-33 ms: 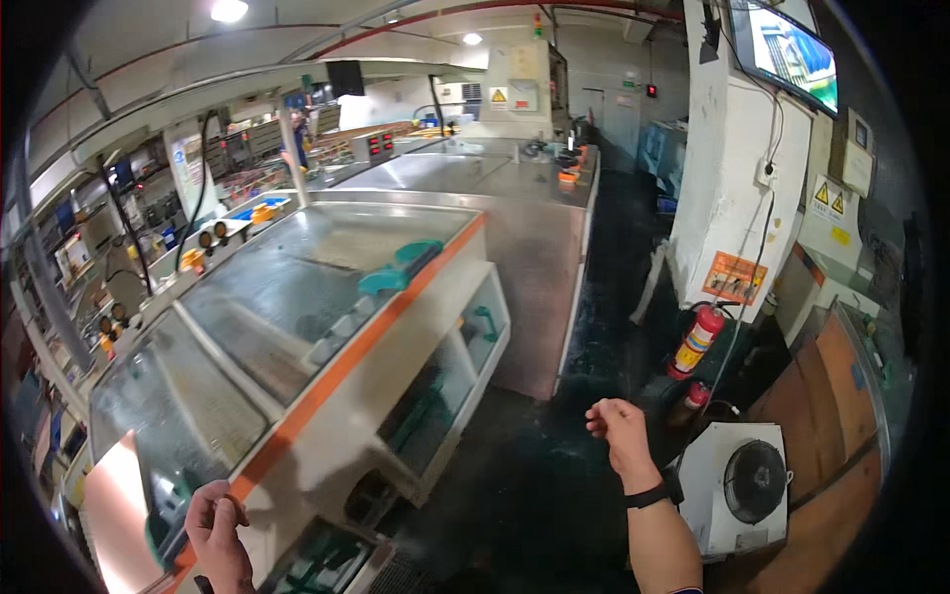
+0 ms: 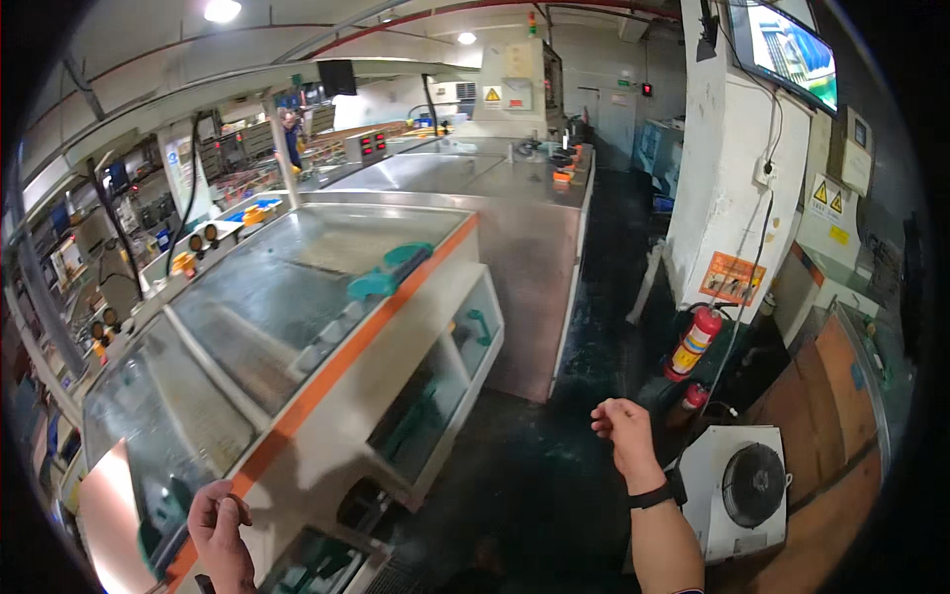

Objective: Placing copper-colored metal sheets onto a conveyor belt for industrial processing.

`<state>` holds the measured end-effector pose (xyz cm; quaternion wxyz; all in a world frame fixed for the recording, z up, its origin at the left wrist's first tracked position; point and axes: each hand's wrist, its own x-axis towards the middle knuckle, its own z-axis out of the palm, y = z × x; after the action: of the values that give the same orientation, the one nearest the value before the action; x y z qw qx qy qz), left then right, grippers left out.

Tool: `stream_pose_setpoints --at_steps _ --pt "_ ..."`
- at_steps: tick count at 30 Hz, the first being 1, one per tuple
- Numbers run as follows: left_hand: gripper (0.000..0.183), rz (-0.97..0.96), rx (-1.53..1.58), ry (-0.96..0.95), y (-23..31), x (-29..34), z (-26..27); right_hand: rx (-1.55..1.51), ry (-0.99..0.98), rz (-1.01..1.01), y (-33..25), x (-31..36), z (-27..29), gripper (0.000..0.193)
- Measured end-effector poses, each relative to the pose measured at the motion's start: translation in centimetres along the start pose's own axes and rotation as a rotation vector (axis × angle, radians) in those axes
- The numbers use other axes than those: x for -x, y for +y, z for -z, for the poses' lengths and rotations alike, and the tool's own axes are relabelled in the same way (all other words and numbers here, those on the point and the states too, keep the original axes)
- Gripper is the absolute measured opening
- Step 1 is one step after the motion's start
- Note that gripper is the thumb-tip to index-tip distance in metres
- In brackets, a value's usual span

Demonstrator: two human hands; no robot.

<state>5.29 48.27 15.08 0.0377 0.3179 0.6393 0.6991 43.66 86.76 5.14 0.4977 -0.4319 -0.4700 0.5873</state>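
Copper-coloured sheet (image 2: 111, 525) left of left hand (image 2: 222, 540); that hand's curled narrow, can't tell if gripping. Orange machine edge (image 2: 287, 431) right by its fingertips. Right hand (image 2: 629, 441) half-curled, empty, above floor (image 2: 515, 505). Red extinguisher (image 2: 696, 345) beyond it, fan unit (image 2: 752, 483) to its right.

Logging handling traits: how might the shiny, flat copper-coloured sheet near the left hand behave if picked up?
The copper-coloured sheet is probably stiff, showing no obvious sag; bright glare suggests a smooth, possibly slippery face.
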Motion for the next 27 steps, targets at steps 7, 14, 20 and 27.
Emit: stream_pose_setpoints --at_steps 7,14,20,27 --pt "0.017 0.084 -0.030 0.011 -7.2 -9.6 -21.2 0.029 0.171 0.080 -1.9 -20.4 6.2 0.018" --pt "0.017 0.030 -0.069 -0.047 -7.9 -21.9 -37.4 0.031 0.127 0.201 -10.2 -41.6 5.2 0.017" --pt "0.017 -0.336 -0.641 0.039 -9.4 -29.3 -47.7 0.033 -0.012 0.341 -17.4 -60.6 1.7 0.019" --pt "0.027 -0.241 -1.071 0.428 -13.0 -32.7 -54.6 0.201 -0.113 0.624 -22.8 -82.3 -4.6 0.021"
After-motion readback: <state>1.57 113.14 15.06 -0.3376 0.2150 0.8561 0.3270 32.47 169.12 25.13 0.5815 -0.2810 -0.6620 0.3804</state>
